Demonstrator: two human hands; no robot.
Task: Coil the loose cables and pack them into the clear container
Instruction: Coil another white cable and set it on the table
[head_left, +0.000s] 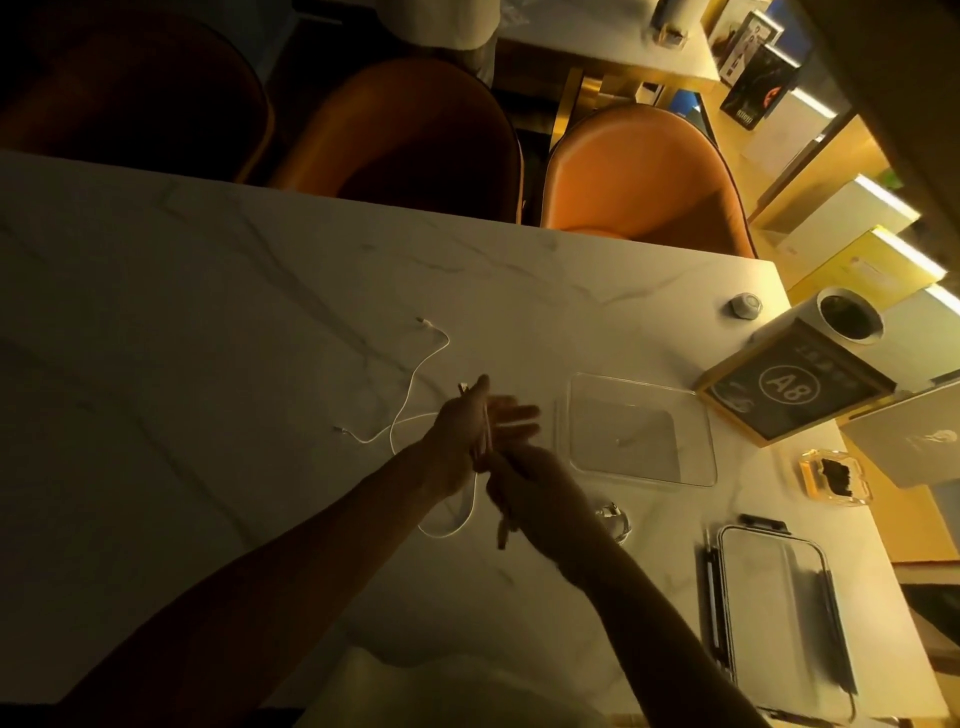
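Note:
My left hand is held above the table with fingers straight and spread, and turns of a pale cable run across its palm, with a plug end sticking up by the thumb. My right hand is just below it, gripping the same cable, whose tail hangs down from the fist. A loose white cable trails over the marble table to the left of my hands, with a loop near my wrists. The clear container stands open and empty just right of my hands.
The container's lid with dark clips lies at the right near edge. A small clear object sits beside my right forearm. A framed A8 sign, a white cup, a round knob and a glass ashtray crowd the right edge. Orange chairs line the far side.

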